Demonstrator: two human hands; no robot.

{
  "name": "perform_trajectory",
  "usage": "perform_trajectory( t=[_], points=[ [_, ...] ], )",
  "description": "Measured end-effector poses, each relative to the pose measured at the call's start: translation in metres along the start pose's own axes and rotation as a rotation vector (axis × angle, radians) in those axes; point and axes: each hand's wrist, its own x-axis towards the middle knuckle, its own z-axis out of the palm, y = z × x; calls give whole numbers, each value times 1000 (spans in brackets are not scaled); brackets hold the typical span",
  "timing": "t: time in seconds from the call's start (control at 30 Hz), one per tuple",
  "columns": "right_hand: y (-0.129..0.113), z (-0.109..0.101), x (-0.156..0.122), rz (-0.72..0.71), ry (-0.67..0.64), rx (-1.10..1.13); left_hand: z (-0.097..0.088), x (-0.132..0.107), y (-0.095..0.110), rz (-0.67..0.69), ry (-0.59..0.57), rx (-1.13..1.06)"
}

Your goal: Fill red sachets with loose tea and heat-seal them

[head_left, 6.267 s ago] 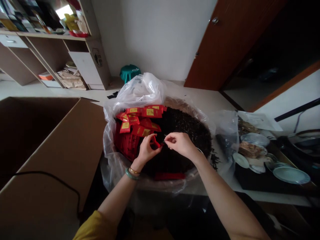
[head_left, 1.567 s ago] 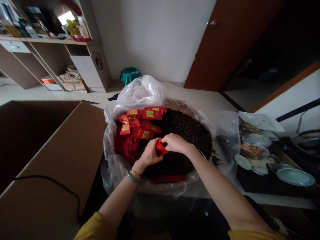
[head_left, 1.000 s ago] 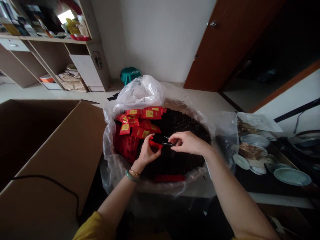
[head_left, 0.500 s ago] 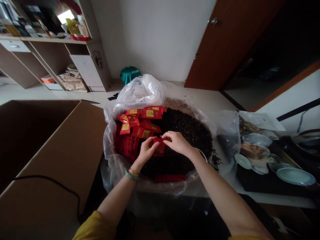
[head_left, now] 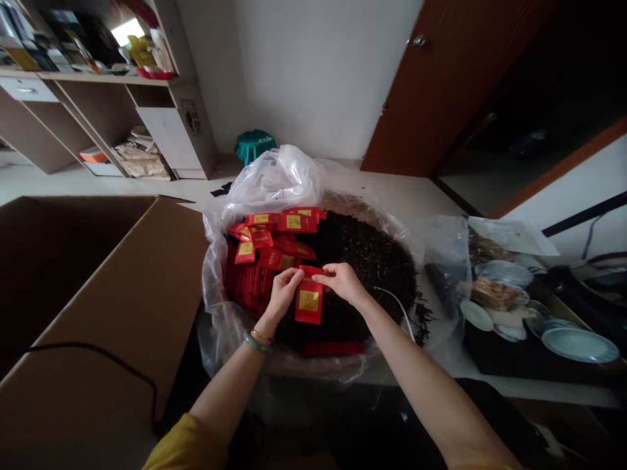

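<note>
A small red packet (head_left: pixel 308 303) with a yellow label hangs between my hands, its label side facing me. My left hand (head_left: pixel 284 290) pinches its upper left corner, and my right hand (head_left: pixel 341 282) pinches the upper right one. Beneath lies a heap of dark dried leaves, like loose tea (head_left: pixel 362 248), in a round container lined with a clear plastic bag (head_left: pixel 215 339). Several filled red packets (head_left: pixel 294 223) are piled at the left on the heap. Next to them stand tightly stacked flat red packets (head_left: pixel 247 287). Another red piece (head_left: pixel 334 348) lies at the near rim.
An open cardboard box (head_left: pixel 166 274) stands at my left, with a dark cable (head_left: pixel 108 356) over it. To the right are lidded bowls (head_left: pixel 580 343) and bags on a dark tray. A white cord (head_left: pixel 404 313) curves beside my right forearm. A green-covered stool (head_left: pixel 255 145) stands by the wall.
The red packet now hangs upright with its label in full view; before, it was mostly behind my fingers. My right hand has shifted slightly down, and more of the white cord shows.
</note>
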Motion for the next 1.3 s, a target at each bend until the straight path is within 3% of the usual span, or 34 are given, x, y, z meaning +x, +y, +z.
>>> perform_trajectory(
  t=[0.17,0.43,0.6,0.7,0.83,0.97,1.1,1.3],
  points=[
    [-2,0,0,1,100,137,3,-3,2,-170,-213,-4],
    [0,3,-1,-28,79,83,2,-3,-4,-166,-277,58],
    [0,8,-2,-136,198,-90,1,-1,-13,65,-171,315],
    [-6,8,-9,-351,339,-235,0,-1,-13,160,-117,488],
    [-17,5,-20,-609,464,-594,1,-4,-10,225,-97,637],
    [-27,0,-24,-667,336,-751,0,-6,-10,261,-114,744],
    [-28,-3,-19,-580,152,-700,-1,-7,-13,301,-134,841],
    [-24,7,-16,-479,127,-670,1,-5,-12,712,65,937]
  ],
)
